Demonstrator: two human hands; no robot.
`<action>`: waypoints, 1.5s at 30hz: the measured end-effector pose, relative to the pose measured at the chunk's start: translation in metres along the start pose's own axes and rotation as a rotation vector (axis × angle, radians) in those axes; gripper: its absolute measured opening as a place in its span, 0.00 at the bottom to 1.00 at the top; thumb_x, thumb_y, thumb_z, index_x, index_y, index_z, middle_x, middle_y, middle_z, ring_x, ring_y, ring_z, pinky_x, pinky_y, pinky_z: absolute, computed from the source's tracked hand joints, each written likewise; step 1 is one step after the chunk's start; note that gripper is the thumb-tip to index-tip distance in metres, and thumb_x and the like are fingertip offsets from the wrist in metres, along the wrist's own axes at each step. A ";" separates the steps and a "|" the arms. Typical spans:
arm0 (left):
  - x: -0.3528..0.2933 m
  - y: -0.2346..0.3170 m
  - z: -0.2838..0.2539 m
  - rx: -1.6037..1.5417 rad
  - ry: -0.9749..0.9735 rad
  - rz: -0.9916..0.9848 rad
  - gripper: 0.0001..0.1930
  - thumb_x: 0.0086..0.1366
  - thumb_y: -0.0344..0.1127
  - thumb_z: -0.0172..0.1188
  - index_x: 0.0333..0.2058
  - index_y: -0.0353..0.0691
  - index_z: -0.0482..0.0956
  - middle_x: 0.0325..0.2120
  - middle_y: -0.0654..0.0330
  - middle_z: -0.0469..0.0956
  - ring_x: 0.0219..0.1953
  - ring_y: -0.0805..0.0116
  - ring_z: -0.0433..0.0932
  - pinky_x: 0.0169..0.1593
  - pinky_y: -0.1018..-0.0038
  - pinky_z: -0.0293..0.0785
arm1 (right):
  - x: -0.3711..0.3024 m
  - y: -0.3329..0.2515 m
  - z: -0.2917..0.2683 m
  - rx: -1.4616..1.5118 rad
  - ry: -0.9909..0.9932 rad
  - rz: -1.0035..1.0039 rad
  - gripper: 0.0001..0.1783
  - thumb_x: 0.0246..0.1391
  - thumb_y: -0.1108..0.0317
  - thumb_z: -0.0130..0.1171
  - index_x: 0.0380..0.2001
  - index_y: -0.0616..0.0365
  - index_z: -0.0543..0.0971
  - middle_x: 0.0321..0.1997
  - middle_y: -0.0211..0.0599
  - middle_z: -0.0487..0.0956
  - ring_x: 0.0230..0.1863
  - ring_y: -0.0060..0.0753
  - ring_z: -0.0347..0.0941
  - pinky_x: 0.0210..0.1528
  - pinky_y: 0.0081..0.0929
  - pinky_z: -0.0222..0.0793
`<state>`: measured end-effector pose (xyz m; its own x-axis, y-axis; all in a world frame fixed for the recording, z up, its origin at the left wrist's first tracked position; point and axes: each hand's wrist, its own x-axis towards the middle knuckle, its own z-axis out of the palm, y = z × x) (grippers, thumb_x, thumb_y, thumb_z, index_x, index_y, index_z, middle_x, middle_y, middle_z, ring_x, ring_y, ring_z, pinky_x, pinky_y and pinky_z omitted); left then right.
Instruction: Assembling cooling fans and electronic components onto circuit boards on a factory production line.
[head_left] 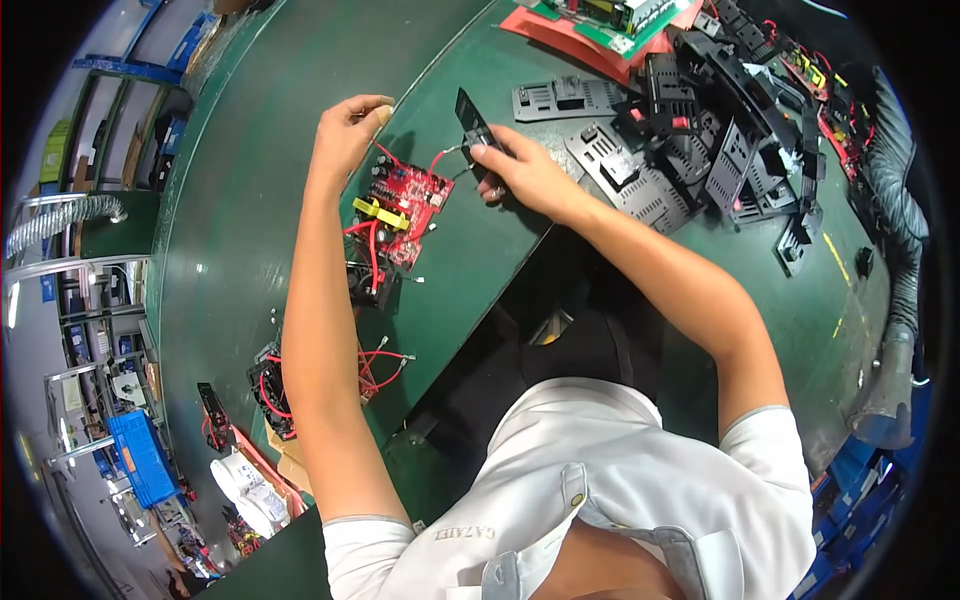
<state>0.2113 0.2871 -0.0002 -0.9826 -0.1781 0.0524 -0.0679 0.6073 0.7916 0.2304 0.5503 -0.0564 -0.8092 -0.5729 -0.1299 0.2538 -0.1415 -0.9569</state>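
A red circuit board (412, 200) with a yellow component and several red wires lies on the green bench in front of me. Just beyond its far end, my left hand (348, 135) is closed, thumb and fingers pinched together. A red wire from the board runs up close beside those fingers; whatever they grip is too small to make out. To the right of the board, my right hand (518, 172) holds a thin black slotted panel (472, 122), tilted up off the bench. Another red wire ends in a metal terminal near this panel.
Similar black slotted panels (640, 185) are heaped at the right. Behind them, a green circuit board (615, 30) rests on orange-red sheets. Near my left forearm sit a black part with red wires (268, 385) and a white roll (245, 490). A flexible duct (895, 180) stands far right.
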 end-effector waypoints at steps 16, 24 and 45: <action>-0.113 0.036 0.077 0.324 0.078 0.333 0.07 0.60 0.30 0.66 0.38 0.40 0.85 0.30 0.57 0.80 0.28 0.58 0.80 0.33 0.67 0.75 | -0.002 0.001 -0.002 0.137 -0.090 0.000 0.27 0.66 0.60 0.55 0.63 0.64 0.68 0.41 0.34 0.76 0.33 0.20 0.73 0.33 0.20 0.74; -0.110 0.036 0.080 0.174 0.101 0.291 0.07 0.61 0.27 0.64 0.39 0.35 0.84 0.28 0.55 0.78 0.26 0.62 0.77 0.32 0.70 0.72 | -0.002 0.001 -0.004 0.093 -0.067 -0.012 0.33 0.65 0.58 0.57 0.67 0.64 0.65 0.41 0.35 0.76 0.33 0.20 0.72 0.33 0.21 0.74; -0.107 0.034 0.077 0.231 0.059 0.349 0.09 0.65 0.24 0.61 0.43 0.33 0.82 0.28 0.58 0.72 0.27 0.70 0.72 0.30 0.73 0.68 | -0.003 0.004 -0.003 -0.030 -0.035 -0.112 0.37 0.63 0.58 0.58 0.69 0.64 0.61 0.37 0.32 0.76 0.29 0.20 0.72 0.29 0.21 0.73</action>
<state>0.3005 0.3862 -0.0254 -0.9423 0.0288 0.3336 0.2237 0.7955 0.5631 0.2321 0.5535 -0.0608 -0.8125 -0.5828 -0.0126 0.1463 -0.1829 -0.9722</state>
